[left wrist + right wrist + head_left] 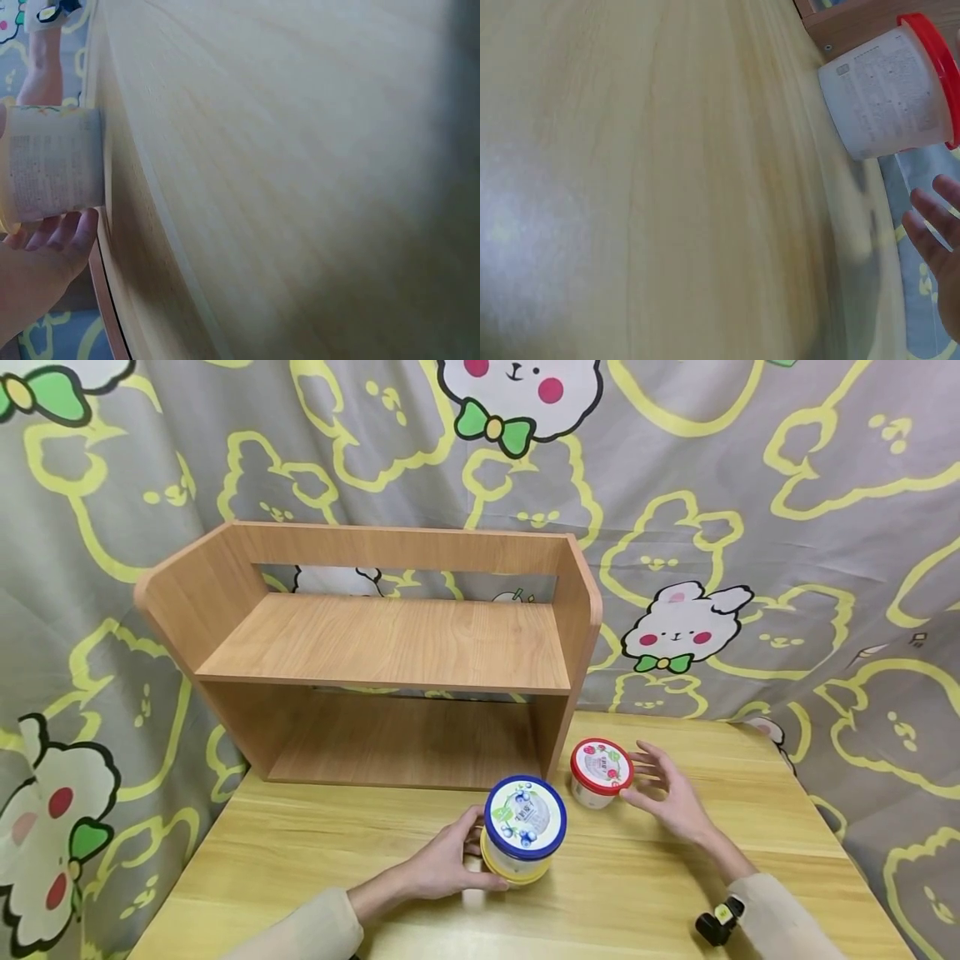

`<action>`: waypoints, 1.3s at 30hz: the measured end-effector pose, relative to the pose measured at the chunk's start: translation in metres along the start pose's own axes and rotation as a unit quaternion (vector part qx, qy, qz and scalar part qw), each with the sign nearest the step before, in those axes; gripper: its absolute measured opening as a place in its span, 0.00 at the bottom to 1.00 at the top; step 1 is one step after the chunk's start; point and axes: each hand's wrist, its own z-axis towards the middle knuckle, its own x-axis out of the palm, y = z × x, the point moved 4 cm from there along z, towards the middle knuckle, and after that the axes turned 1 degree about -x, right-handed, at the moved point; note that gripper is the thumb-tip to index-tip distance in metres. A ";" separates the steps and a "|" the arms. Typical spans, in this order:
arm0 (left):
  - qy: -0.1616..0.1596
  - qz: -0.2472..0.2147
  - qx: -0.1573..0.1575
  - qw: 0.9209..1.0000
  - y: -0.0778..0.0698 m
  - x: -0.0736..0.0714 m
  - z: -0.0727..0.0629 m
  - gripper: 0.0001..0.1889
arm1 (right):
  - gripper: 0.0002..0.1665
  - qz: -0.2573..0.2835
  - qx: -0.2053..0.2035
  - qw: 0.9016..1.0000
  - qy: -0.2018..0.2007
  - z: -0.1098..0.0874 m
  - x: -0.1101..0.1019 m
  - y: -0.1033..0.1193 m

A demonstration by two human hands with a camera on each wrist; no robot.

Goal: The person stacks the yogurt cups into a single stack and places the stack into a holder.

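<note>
Two round tubs stand stacked on the table in the head view: a blue-lidded tub (525, 818) on top and a yellow-lidded tub (516, 874) beneath, mostly covered. My left hand (442, 860) grips the lower one from the left, thumb in front and fingers around the far side. The left wrist view shows that tub's white printed wall (56, 161) between fingers and thumb. To the right is a red-lidded tub (602, 772), upright on the table. Beside it my right hand (671, 793) has spread fingers, and in the right wrist view these fingers (930, 232) are apart from the tub.
A two-level wooden shelf (390, 643) stands at the back left of the wooden table (600, 885), just behind the tubs. Its right side panel (573, 635) is close to the red-lidded tub. A patterned curtain (675, 468) hangs behind and along both sides.
</note>
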 end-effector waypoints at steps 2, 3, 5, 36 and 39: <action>0.000 -0.001 0.000 1.000 0.000 0.000 0.000 0.45 | 0.52 -0.001 0.009 1.000 0.006 0.001 0.003 -0.001; 0.000 -0.001 -0.001 1.000 0.000 0.000 0.000 0.45 | 0.53 0.000 0.013 1.000 0.009 0.002 0.004 -0.002; 0.000 0.000 -0.003 1.000 0.000 0.000 0.000 0.45 | 0.53 0.003 0.021 1.000 0.013 0.003 0.007 -0.003; -0.001 0.004 -0.004 1.000 0.000 -0.001 0.000 0.46 | 0.56 -0.009 0.053 0.998 0.026 0.011 0.024 -0.003; -0.001 0.006 -0.003 1.000 0.000 -0.001 0.000 0.46 | 0.55 -0.008 0.053 0.998 0.025 0.011 0.024 -0.003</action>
